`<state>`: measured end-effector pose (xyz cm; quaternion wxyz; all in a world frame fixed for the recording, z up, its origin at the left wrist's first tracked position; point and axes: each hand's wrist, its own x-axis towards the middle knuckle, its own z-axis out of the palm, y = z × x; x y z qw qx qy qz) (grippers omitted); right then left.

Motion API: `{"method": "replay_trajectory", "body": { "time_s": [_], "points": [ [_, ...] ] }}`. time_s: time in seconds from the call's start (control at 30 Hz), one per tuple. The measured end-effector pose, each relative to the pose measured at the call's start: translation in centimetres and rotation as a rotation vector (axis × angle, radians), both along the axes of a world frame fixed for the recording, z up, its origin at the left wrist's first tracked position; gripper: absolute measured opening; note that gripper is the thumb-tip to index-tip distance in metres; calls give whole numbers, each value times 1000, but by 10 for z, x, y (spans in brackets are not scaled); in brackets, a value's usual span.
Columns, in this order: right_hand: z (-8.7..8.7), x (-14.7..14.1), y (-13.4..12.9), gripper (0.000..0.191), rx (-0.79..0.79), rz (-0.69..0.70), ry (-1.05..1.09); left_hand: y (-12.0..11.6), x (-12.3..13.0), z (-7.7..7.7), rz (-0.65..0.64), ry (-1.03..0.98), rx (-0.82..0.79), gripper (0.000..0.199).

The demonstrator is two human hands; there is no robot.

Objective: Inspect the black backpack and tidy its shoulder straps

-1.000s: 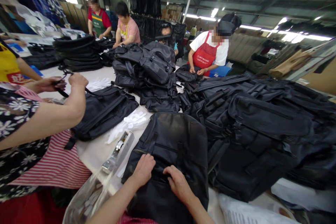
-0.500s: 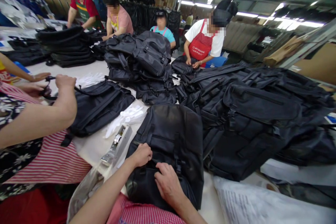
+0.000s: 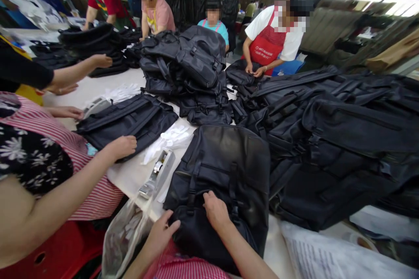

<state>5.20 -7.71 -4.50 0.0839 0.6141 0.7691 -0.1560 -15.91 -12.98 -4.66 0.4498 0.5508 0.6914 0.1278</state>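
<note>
A black backpack (image 3: 225, 170) lies flat on the white table (image 3: 129, 174) directly in front of me. My right hand (image 3: 216, 211) rests on its lower middle, beside a vertical strap, without a visible grip. My left hand (image 3: 163, 234) sits at the bag's lower left edge with its fingers spread. A silver stapler (image 3: 157, 173) lies just beyond that edge, and a clear plastic bag of white pieces (image 3: 124, 239) hangs below the table edge near my left hand.
At my left, a co-worker's hand (image 3: 122, 147) rests on a flat black backpack (image 3: 127, 117). White plastic-like pieces (image 3: 168, 141) lie beside it. Large heaps of black backpacks (image 3: 330, 152) fill the right and far table, with several co-workers around them.
My hands have moved apart, the left sliding off the bag to its lower left edge. The co-worker's near hand has left the strap and now rests on the flat backpack. The view has shifted.
</note>
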Motion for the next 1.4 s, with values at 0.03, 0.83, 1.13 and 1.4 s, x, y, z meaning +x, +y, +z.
{"method": "replay_trajectory", "body": {
  "time_s": [0.03,0.83,1.13,1.4],
  "points": [
    [1,-1,5,23,-24,2,-6,0,1,4,-4,-58,17,30],
    [41,24,15,38,-437,20,289,49,-19,-42,-702,380,472,68],
    [54,68,-62,34,-13,-62,565,55,-11,-26,-929,321,510,62],
    [21,139,-95,21,130,-540,487,84,2,9,-959,216,278,38]
  ]
}}
